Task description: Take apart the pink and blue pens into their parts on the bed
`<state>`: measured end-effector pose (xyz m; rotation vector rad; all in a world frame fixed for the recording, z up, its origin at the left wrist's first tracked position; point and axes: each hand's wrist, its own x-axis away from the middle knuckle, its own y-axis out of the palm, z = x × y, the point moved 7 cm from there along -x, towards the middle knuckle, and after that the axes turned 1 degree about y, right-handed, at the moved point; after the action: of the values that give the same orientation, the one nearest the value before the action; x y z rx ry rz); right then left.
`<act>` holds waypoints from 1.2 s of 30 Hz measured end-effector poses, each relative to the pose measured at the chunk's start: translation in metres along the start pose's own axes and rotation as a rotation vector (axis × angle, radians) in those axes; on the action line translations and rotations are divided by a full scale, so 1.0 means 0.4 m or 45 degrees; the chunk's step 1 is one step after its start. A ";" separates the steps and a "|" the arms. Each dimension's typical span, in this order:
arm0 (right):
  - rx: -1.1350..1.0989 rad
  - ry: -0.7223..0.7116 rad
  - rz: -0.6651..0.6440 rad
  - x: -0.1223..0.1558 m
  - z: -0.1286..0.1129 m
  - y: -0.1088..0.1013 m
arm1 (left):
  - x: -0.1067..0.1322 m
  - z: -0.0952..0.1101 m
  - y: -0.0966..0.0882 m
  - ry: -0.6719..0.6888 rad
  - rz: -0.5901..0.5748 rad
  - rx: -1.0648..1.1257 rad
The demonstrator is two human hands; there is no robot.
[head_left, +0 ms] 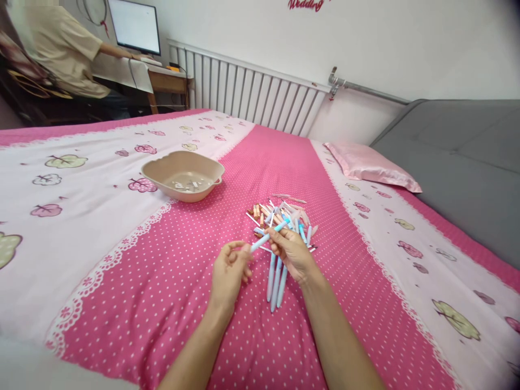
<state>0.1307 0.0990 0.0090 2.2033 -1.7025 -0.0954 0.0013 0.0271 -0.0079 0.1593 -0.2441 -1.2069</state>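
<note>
Between my two hands, slanting up to the right, is a light blue pen point(261, 242) with a brighter blue upper end. My left hand point(231, 268) pinches its lower tip between thumb and forefinger. Higher up the barrel, the fingers of my right hand point(293, 252) are closed round it. Just below lie several finished-looking pale blue pens point(277, 284), side by side on the pink dotted bedspread point(174, 303). Behind my hands a loose pile of pen parts point(284, 211) spreads out, with white sticks and brown, pink and blue pieces; my right hand hides part of it.
A beige plastic basin point(182, 176) with small white bits inside stands left of the pile. A pink pillow point(374, 167) lies by the grey headboard point(455, 157). At back left, a person point(69, 49) sits at a desk with a monitor point(135, 26). A white radiator point(252, 89) lines the wall.
</note>
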 end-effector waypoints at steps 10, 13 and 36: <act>0.001 0.001 -0.006 -0.001 0.003 0.004 | 0.001 -0.010 -0.007 0.068 -0.032 -0.228; -0.015 -0.004 -0.008 0.000 0.001 0.004 | 0.000 -0.019 -0.010 -0.002 -0.028 -0.194; -0.156 -0.093 0.180 -0.007 -0.031 -0.044 | -0.001 -0.011 -0.026 -0.053 0.106 -0.173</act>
<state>0.1494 0.1085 0.0144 2.0079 -1.8350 -0.2409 -0.0069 0.0238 -0.0148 0.0059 -0.2028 -1.1406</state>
